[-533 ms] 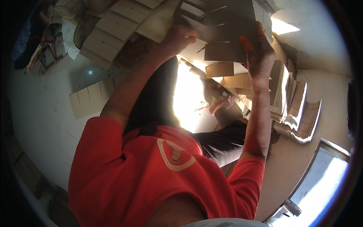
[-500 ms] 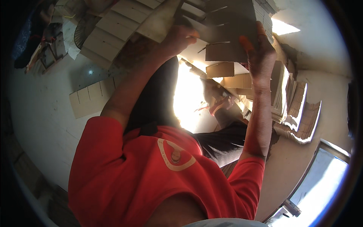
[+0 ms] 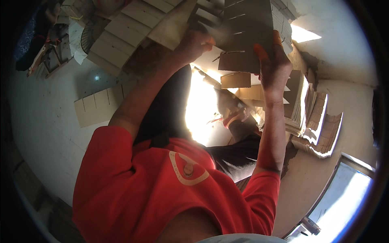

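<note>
A wide cardboard sheet (image 3: 247,38) with a row of slots is held up in front of me. My right hand (image 3: 275,60) grips its right edge, thumb on the near face; orange coverings show on the fingertips. Left of the sheet, my left hand (image 3: 195,43) is closed in a pinch with orange at its fingertips. What sits between those fingers is too dark and blurred to make out. Pale cardboard strips (image 3: 210,16) stand crosswise behind the slots, partly hidden by the sheet.
Slotted cardboard pieces (image 3: 117,38) lie in a row at the far left. Another slotted piece (image 3: 97,104) is on the floor by my left arm. Stacked cardboard (image 3: 298,105) stands right of my right forearm, beside the wall. Bright sunlight falls between my legs.
The slotted sheet and my right hand have come slightly nearer to me. My left hand has shifted a little and stays pinched.
</note>
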{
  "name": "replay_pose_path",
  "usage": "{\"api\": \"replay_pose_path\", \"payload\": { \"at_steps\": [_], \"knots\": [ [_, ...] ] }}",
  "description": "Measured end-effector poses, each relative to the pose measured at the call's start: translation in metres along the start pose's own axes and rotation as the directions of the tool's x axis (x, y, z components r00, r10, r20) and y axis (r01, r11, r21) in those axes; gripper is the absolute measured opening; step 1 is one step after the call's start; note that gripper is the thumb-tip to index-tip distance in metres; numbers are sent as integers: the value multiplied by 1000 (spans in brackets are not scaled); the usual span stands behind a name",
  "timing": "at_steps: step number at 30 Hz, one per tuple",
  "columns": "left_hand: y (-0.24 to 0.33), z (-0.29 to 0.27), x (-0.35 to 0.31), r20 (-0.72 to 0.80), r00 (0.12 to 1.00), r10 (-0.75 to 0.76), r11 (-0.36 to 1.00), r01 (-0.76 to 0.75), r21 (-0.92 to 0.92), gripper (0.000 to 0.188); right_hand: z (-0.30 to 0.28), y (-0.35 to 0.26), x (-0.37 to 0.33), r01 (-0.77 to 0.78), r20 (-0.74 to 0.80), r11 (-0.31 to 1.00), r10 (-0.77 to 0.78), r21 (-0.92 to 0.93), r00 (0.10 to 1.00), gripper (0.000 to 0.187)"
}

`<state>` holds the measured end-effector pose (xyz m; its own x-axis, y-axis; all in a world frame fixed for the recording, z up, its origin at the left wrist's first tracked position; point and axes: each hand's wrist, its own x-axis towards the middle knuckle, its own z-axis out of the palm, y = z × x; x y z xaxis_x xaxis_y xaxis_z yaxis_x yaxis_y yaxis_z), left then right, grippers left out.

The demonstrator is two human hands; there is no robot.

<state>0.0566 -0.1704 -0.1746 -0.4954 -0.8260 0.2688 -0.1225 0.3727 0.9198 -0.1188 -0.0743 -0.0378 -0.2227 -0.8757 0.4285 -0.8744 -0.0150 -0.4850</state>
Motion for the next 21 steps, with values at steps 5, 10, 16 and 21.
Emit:
{"api": "replay_pose_path", "payload": {
  "at_steps": [5, 10, 16, 21],
  "knots": [
    [-3, -1, -1, 14, 1000, -2, 1000, 2, -21, 18, 11, -3, -4, -39, 45, 986, 32, 160, 998, 53],
    [-3, -1, 0, 25, 1000, 2, 1000, -2, -13, 17, 31, 8, 0, 147, 63, 973, -160, 176, 985, 56],
    [-4, 0, 2, 22, 999, 32, 999, -33, 38, 18, 35, 7, 2, -66, 384, 982, -7, 177, 923, 66],
    [-2, -2, 1, 31, 999, 27, 997, -29, 68, 18, 28, -23, 10, -144, 543, 972, 20, 188, 840, 50]
  ]
}}
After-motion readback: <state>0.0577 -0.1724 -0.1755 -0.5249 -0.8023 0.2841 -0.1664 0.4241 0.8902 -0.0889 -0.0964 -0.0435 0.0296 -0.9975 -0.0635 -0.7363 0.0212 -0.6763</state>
